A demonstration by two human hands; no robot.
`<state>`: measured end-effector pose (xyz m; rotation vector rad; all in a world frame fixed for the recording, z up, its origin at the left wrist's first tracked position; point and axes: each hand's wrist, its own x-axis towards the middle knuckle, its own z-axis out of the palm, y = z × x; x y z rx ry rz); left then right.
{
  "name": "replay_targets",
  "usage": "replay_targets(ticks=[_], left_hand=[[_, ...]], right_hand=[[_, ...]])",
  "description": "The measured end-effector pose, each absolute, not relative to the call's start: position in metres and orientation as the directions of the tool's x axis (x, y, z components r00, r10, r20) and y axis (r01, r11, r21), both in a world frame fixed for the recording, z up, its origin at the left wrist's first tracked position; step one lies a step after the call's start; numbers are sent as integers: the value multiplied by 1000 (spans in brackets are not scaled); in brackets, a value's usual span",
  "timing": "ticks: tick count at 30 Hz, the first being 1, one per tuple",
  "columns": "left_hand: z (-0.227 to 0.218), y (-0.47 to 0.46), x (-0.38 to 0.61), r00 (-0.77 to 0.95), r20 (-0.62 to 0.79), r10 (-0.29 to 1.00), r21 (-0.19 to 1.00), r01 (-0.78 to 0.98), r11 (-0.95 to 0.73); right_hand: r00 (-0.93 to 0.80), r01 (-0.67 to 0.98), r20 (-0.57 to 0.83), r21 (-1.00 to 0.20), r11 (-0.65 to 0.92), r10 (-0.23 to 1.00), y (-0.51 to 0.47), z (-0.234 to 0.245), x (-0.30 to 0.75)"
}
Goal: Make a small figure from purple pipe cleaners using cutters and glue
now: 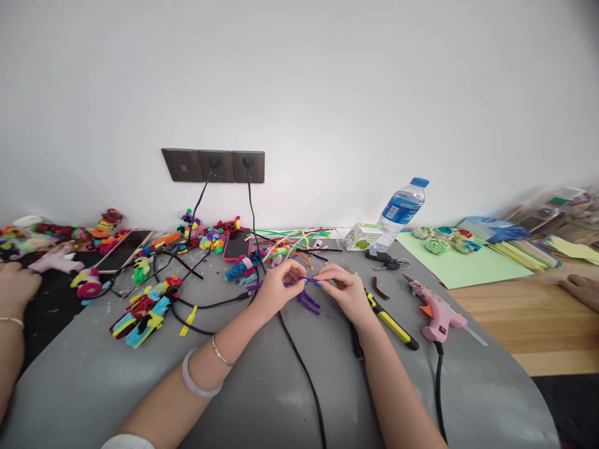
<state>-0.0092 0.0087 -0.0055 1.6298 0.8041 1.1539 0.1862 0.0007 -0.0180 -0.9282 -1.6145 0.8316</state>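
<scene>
My left hand (277, 289) and my right hand (344, 289) meet over the grey table cover (262, 386), both pinched on a purple pipe cleaner (307, 298) that is bent into loops between them. The fingertips of both hands are closed on its stem, and the looped part hangs just below. A black cable (299, 358) runs under my left hand toward me. Bracelets sit on my left wrist.
Loose pipe cleaners (292, 244), a pink-cased phone (236, 244) and colourful finished figures (143, 310) lie ahead and left. A pink glue gun (437, 310), a yellow-black cutter (392, 322), keys (384, 259), a water bottle (399, 213) and green paper (461, 265) are right. Other people's hands (16, 288) show at both edges.
</scene>
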Motion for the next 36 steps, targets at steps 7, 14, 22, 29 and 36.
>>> replay_targets(ticks=[7,14,22,29,36], left_hand=[[-2,7,-9,345,297,890,950,-13,-312],[-3,7,-9,344,302,889,949,-19,-315],[-6,13,-12,241,378,894,908,89,-408],[-8,14,-12,224,400,889,897,105,-430],[-10,14,-12,300,453,840,836,184,-517]], right_hand=[[-156,156,450,-868,472,879,0,-19,188],[-136,150,465,-863,483,875,-1,-18,186],[-157,143,401,-895,422,903,0,-19,184],[-90,134,398,-903,407,913,2,-21,185],[-50,170,410,-895,412,911,1,-17,184]])
